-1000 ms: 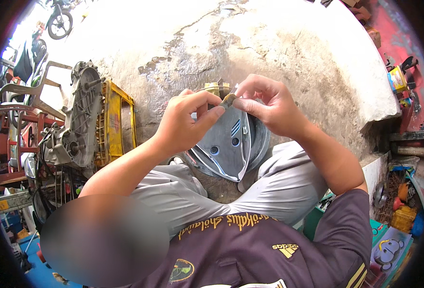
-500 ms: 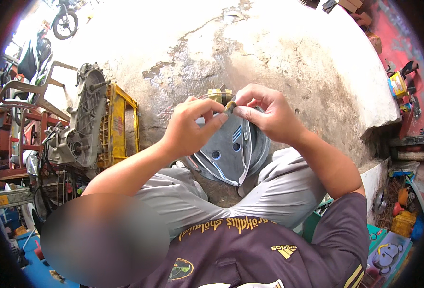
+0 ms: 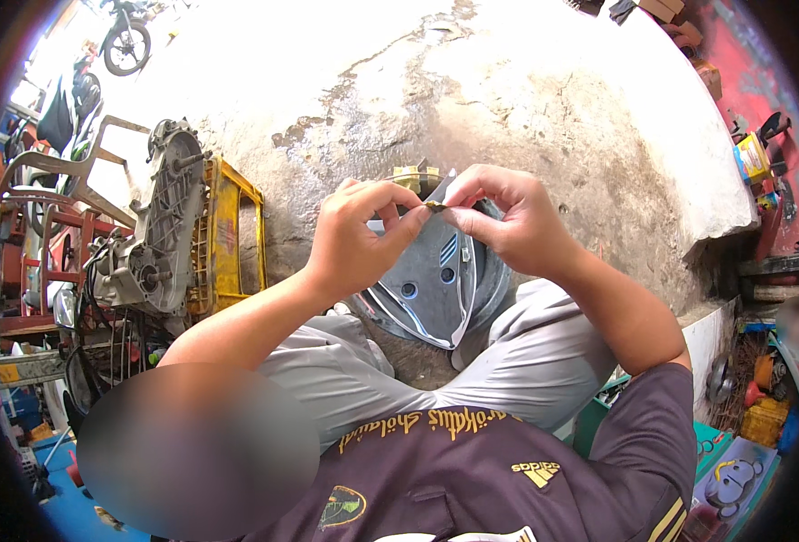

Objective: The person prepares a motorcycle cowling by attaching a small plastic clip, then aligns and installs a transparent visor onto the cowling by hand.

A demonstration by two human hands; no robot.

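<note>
Above grey cover [image 3: 436, 280] on my lap: left hand [image 3: 359, 239] and right hand [image 3: 512, 221] meet, fingertips of both pinched together on small brass-coloured part [image 3: 435, 207]. Part sits just over cover's top edge. Best, I judge: keep grip tight, turn slowly, hold directly over cover so dropped piece lands there, not on concrete floor [image 3: 544, 99]. Left of cover: yellow crate [image 3: 228, 235], engine casing [image 3: 160, 235] leaning on it. Nothing blocks my hands.

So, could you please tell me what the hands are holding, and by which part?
Both hands, left and right, pinch a tiny dark part between fingertips above the grey cover; which part of it each grip takes cannot be told.
</note>
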